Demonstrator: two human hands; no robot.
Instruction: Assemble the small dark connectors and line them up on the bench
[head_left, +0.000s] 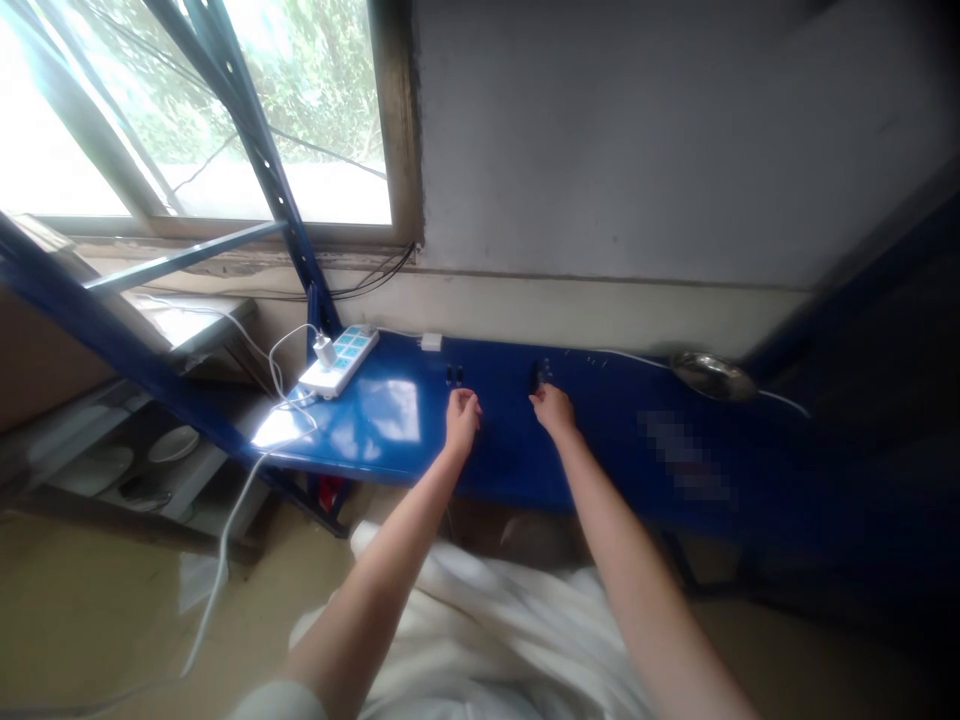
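Observation:
My left hand (462, 420) hovers at or just above the blue shelf surface (495, 460), its fingers curled into a pinch. Anything between those fingertips is too small to make out. Just beyond it lie small dark pieces (454, 375) side by side. My right hand (555, 408) is closed too, with thumb and finger pressed together at the back part of the surface. A small dark item (535, 377) and some tiny clear pieces (546, 368) are right at its fingertips. Whether the hand grips one of them cannot be seen.
A white power strip (342, 362) with a plugged-in charger (324, 348) stands at the left. Behind are a white adapter (430, 342), tiny scattered bits (596, 361) and a shiny metal dish (711, 375). A white cable (225, 550) hangs off the left edge beside the blue upright (277, 190).

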